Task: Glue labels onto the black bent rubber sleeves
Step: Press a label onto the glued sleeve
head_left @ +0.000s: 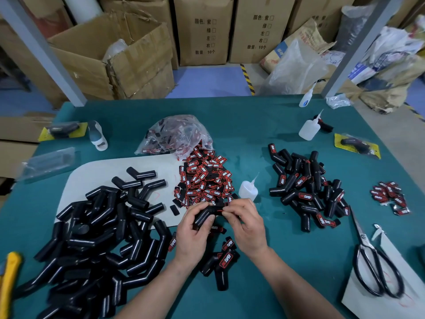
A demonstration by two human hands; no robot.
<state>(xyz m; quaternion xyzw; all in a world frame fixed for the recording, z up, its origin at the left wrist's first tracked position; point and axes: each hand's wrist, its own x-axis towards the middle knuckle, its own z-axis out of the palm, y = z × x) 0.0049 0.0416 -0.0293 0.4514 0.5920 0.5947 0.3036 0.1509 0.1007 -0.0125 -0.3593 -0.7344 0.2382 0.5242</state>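
My left hand (195, 231) grips a black bent rubber sleeve (203, 217) above the green table. My right hand (247, 223) pinches a red-and-black label against the sleeve's upper end, fingertips meeting the left hand's. A big heap of bare sleeves (101, 231) lies at the left. A pile of loose labels (204, 180) spreads just beyond my hands. Labelled sleeves (305, 192) are heaped at the right, and a few more (222, 261) lie between my forearms. A small glue bottle (248, 189) stands beside the label pile.
A plastic bag of labels (177, 134) lies behind the pile. Two more glue bottles (309, 128) stand far right. Scissors (372, 261) rest on white paper at the right; a small label cluster (389, 195) is nearby. A yellow knife (9, 279) lies at the left edge.
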